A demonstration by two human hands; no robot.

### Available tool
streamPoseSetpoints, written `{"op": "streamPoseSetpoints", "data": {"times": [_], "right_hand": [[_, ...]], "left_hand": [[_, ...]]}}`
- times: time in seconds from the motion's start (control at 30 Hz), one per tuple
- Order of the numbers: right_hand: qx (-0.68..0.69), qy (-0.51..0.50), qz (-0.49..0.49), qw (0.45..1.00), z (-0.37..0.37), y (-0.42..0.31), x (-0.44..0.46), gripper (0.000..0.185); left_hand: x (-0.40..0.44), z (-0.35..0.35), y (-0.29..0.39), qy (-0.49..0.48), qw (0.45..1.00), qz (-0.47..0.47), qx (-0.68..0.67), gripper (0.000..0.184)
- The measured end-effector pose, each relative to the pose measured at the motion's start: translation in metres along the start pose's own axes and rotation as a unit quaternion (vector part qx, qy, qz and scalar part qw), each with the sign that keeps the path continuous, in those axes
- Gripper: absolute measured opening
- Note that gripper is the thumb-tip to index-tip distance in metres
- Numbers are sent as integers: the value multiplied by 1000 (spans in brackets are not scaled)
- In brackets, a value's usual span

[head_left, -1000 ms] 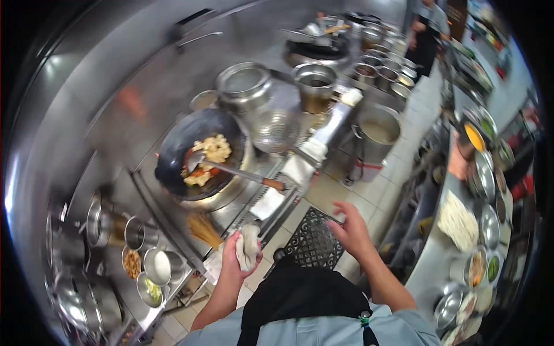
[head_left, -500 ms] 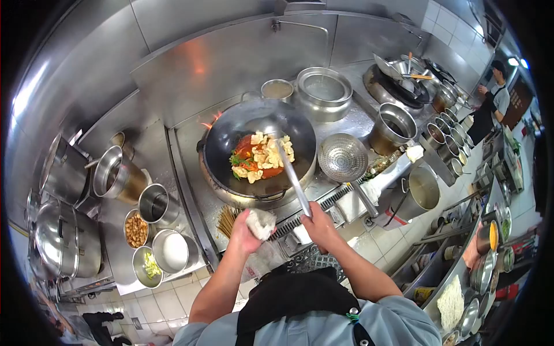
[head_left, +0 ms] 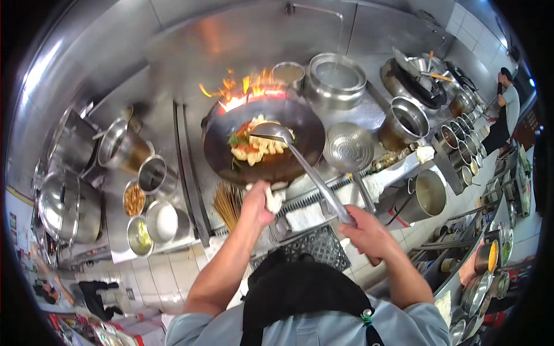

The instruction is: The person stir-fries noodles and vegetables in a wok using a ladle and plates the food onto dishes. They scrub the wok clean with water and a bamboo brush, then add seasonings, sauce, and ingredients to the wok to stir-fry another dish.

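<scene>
A black wok [head_left: 309, 130] stands on the burner, holding pale yellow pieces of food [head_left: 254, 155] with red sauce and green bits. My left hand [head_left: 256, 203] is closed around a folded white cloth [head_left: 276, 199] at the wok's near rim; the cloth and fingers hide the exact grip there. In my right hand [head_left: 368, 232] is the long handle of a metal ladle [head_left: 314, 176]. The ladle's bowl hangs over the food, seemingly just above it. Orange flames [head_left: 248, 92] rise along the wok's far edge.
A perforated strainer [head_left: 348, 147] lies right of the wok, with a lidless steel pot [head_left: 336, 81] behind it. Bamboo sticks [head_left: 226, 207] stand near my left hand. Several containers, including one of nuts [head_left: 134, 200], are on the left. Another person [head_left: 508, 109] stands far right.
The wok has tipped and flames have flared up behind it. My left hand has brought the cloth to the rim. My right hand has moved right, and the ladle bowl has lifted off the food.
</scene>
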State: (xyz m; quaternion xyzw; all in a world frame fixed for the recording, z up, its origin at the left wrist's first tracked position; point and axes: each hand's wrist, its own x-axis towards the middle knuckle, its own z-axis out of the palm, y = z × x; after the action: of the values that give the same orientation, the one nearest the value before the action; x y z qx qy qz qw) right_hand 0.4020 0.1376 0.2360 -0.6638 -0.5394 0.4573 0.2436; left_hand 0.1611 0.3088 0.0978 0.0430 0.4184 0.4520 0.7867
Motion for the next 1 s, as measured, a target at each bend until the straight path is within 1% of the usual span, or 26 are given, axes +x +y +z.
{"op": "streamPoseSetpoints", "data": {"times": [0.07,0.1,0.13,0.2,0.23,0.27,0.33,0.4,0.47,0.53,0.57,0.67,0.7,0.73,0.77,0.8,0.87,0.9,1.0], "right_hand": [[-23,-62,40,997,-14,-4,-15,37],[-69,-88,74,991,-24,-23,-21,36],[-115,-109,102,982,-33,-39,-25,34],[-178,-95,-8,979,-48,-23,-13,33],[-202,-100,-53,973,-45,-19,-15,32],[-197,-123,-16,972,-45,-28,-9,30],[-207,-115,-12,971,-34,-18,24,32],[-222,-77,-48,971,-20,8,67,34],[-226,-44,-83,970,-13,19,84,36],[-217,-8,-119,969,-6,22,85,37],[-218,0,-137,966,-5,20,80,39],[-186,-24,-143,972,-4,19,66,40],[-193,-47,-108,974,-6,11,60,41],[-194,-60,-96,975,-9,7,54,40],[-195,-70,-86,975,-10,3,50,39],[-195,-81,-73,975,-12,2,45,38],[-198,-81,-78,974,-12,1,38,37],[-199,-79,-78,974,-11,2,35,37],[-231,-73,-74,967,-20,-1,35,35]], "left_hand": [[27,-22,-2,5,1000,-17,17,13],[-19,19,3,58,998,2,24,11],[-19,21,3,81,996,2,21,10],[-45,25,1,-4,999,11,47,10],[-56,34,0,31,999,-12,36,7],[-52,30,2,54,997,-27,49,6],[-25,16,-1,44,998,-3,43,5],[-12,-11,-15,27,997,37,64,7],[-23,-42,-44,11,993,87,76,10],[-72,-30,-55,30,993,82,83,14],[-66,-34,-64,54,990,127,16,13],[-40,-22,-27,18,990,120,70,11],[-32,-10,-14,24,996,76,44,11],[-27,0,-3,27,999,34,18,10],[8,-20,-6,15,998,58,21,10],[13,-17,-5,18,997,66,30,10],[24,-14,-6,34,995,76,45,11],[25,-13,-4,-4,995,87,43,11],[10,-4,-5,28,995,76,51,11]]}}
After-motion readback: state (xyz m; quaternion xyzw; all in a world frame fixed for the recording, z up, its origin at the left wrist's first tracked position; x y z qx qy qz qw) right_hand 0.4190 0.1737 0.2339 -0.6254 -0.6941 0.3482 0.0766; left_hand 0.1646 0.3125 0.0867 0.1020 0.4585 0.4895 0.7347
